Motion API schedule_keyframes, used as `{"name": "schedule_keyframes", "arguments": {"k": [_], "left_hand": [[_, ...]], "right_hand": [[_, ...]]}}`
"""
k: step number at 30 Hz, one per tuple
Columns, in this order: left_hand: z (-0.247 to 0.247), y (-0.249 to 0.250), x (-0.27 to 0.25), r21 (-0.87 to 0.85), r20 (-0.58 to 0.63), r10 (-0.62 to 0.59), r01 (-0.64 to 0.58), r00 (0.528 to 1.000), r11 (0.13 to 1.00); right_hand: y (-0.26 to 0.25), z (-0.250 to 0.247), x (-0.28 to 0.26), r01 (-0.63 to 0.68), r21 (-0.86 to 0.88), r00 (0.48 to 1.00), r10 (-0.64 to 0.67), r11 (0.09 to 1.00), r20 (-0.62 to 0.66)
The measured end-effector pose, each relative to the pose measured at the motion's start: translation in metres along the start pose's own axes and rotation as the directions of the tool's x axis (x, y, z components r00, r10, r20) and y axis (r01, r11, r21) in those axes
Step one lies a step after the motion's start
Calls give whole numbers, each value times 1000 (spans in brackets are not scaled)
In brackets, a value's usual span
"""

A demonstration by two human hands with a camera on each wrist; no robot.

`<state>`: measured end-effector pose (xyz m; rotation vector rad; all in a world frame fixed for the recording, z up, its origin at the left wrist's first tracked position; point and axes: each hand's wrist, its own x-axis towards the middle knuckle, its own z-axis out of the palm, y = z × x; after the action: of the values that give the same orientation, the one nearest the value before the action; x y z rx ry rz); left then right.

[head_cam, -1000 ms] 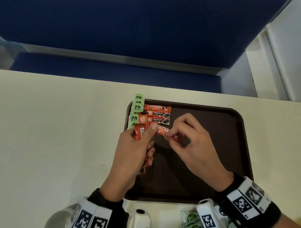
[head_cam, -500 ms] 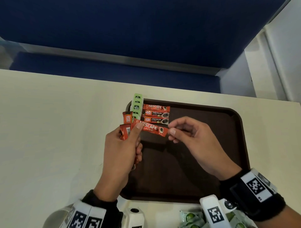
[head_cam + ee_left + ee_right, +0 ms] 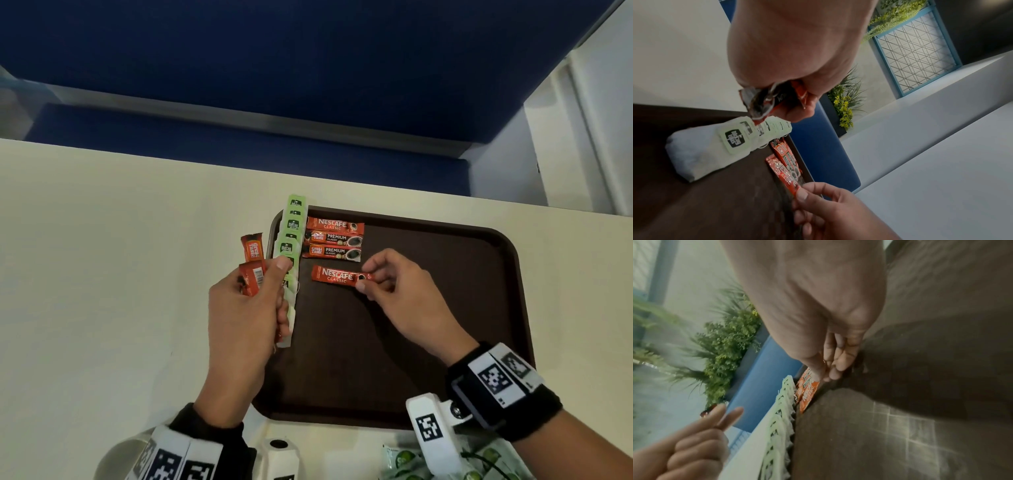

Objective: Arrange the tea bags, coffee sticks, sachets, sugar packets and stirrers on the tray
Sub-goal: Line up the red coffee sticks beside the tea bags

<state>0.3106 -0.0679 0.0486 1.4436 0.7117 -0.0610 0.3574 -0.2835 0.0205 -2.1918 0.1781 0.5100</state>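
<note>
My right hand [image 3: 404, 298] is pinching the right end of a Nescafe stick [image 3: 337, 275] between thumb and forefinger, holding it level over the tray [image 3: 445, 308], just below the three sticks [image 3: 334, 238] already lying in a row at the tray's far left corner. Can't tell whether it's touching the tray floor.

My left hand [image 3: 245, 315] is gripping a bundle of orange sticks [image 3: 252, 265], fingers curled round them, thumb on top; their tops are fanning out above the surface [image 3: 102, 274], just left of the tray edge.

Tea bags [image 3: 291, 240] are lying overlapped in a column along the tray's left edge, green tags up; the near end is sitting partly behind my left fingers.

Green sachets [image 3: 400, 459] are lying on the surface at the near edge, off the tray, partly hidden by the wrist rig.
</note>
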Motion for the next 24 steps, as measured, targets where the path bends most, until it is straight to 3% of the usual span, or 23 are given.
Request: {"name": "schedule_keyframes", "arguments": {"k": [5,12,24], "left_hand": [[2,2,1,-27,3,-7,7,1000,1000],[4,8,7,-49,0,28,-28,1000,998],[-1,6,9,-50,-18,17,-18,1000,999]], "right_hand": [[8,12,4,142,-304,984,-168,942,-59],[4,29,7,315,-545,919,-393,777,-30],[2,38,16,316,-631,902,-432,708,-33]]}}
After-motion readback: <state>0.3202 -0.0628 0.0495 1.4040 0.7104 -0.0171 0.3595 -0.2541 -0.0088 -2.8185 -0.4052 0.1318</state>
